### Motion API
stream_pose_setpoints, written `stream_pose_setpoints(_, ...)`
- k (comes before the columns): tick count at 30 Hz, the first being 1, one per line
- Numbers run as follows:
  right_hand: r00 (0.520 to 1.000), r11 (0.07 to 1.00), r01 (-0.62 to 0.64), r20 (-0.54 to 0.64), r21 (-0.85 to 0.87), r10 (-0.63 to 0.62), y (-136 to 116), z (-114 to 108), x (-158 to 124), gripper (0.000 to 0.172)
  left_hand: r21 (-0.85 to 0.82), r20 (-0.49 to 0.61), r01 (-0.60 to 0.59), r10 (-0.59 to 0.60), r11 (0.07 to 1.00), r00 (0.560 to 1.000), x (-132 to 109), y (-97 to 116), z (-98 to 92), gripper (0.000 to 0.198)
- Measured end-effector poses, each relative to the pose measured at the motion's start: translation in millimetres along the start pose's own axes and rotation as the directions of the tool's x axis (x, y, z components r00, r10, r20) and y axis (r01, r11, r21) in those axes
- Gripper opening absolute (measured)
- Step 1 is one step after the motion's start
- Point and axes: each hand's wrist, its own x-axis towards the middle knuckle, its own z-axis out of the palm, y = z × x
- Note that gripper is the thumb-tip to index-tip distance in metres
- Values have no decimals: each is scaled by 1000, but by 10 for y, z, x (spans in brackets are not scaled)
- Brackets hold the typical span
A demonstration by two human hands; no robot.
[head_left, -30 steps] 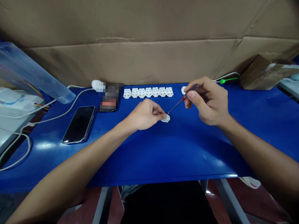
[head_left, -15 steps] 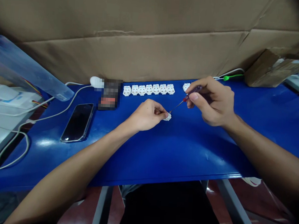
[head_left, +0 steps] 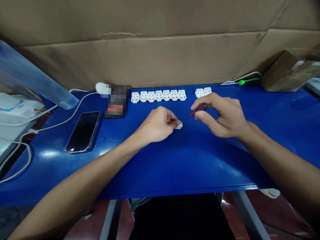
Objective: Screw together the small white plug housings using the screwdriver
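My left hand (head_left: pixel 157 125) pinches a small white plastic connector block (head_left: pixel 179 125) at its fingertips, just above the blue table (head_left: pixel 173 163). My right hand (head_left: pixel 221 115) holds a small screwdriver (head_left: pixel 195 114) with a dark purple handle and a red collar. Its thin metal shaft reaches the block, with the tip touching it at the fingers of my left hand. Those fingers hide part of the block. A row of several matching white blocks (head_left: pixel 158 95) stands beyond my hands, and a pair of blocks (head_left: pixel 203 92) sits behind my right hand.
A black smartphone (head_left: pixel 83 132) lies at the left of the table, beside a pixelated dark object (head_left: pixel 118 101) and a white plug (head_left: pixel 102 88) with its cable. A green-handled tool (head_left: pixel 249 81) and a cardboard box (head_left: pixel 284 72) sit at the far right, against a cardboard wall (head_left: pixel 153 51).
My right hand has moved down and left, bringing the screwdriver lower, with its shaft flatter. A second block at the back now shows past my right hand. My left hand has barely moved.
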Motion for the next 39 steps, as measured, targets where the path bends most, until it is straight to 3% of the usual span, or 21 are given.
stream_pose_setpoints(5,1000,1000,-22,0,-8,22,18,23,0,11,189,-62,57,-46,980,997,-30,110,16,15)
stream_pose_setpoints(14,997,994,-69,-25,84,71,80,91,-10,11,330,-108,32,4,943,994,-60,124,25,16)
stream_pose_setpoints(27,999,997,-32,-2,66,33,61,77,15,10,297,-99,-3,34,955,995,-79,90,8,21)
stream_pose_setpoints(35,991,969,-129,44,212,123,54,134,-9,11,264,-73,-22,43,964,996,-58,46,11,19)
stream_pose_setpoints(39,992,977,-121,-3,176,124,62,170,-9,20,232,-66,-11,27,973,997,-44,42,9,16)
